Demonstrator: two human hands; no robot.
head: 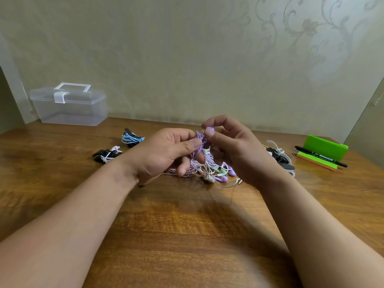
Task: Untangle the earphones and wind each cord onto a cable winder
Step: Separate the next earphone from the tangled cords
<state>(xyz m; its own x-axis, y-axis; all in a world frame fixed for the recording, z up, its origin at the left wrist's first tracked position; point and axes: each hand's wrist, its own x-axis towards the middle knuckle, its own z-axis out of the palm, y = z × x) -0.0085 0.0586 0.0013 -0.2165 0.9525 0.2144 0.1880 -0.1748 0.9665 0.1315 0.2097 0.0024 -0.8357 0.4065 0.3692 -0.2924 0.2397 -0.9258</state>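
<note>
While both hands meet over the table, the left hand grips a bunch of purple cord, with the thumb pressed across it and the fingers curled round from below. Touching that bunch on its right, the right hand pinches a purple earbud between thumb and forefinger, its other fingers loosely bent above. Straight below the grip, the cord runs down into the tangle of purple, white and pale green earphones lying on the wood, part of it hidden behind the hands. Left of the grip and a little farther back lies a blue cord wound on a black winder; nearer than that, and farther left, a white cord sits wound on another. Just right of the right hand lie spare winders, black and white, partly hidden by the wrist. Farther right is a marker beside a green block. Far left of the grip, against the wall, stands a clear box with its lid shut.
</note>
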